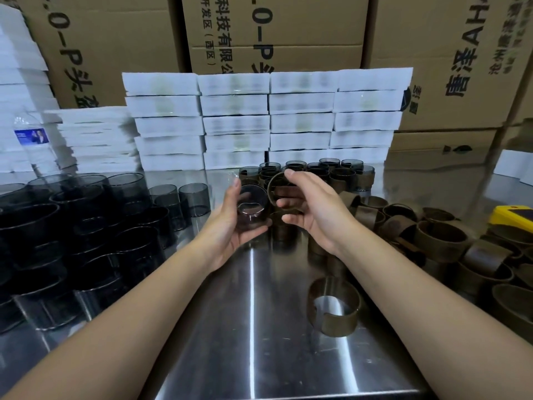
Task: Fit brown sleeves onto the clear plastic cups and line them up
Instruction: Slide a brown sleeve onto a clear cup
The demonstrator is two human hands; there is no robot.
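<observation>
Brown sleeve [271, 184] in right hand [311, 207] faces left hand's [226, 226] tilted cup [253, 210].

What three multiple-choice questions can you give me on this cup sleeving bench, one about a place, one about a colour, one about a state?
1. Where is the pile of bare cups?
A) right of the hands
B) left of the hands
C) on the floor
2. What colour is the object at the far right of the table?
A) red
B) green
C) yellow
3. The cup in the left hand is:
A) bare
B) sleeved
C) lying flat

Answers:
1 B, the dark clear cups crowd the left side.
2 C, it is plainly yellow.
3 A, the sleeve is in the right hand, not round the cup.
</observation>
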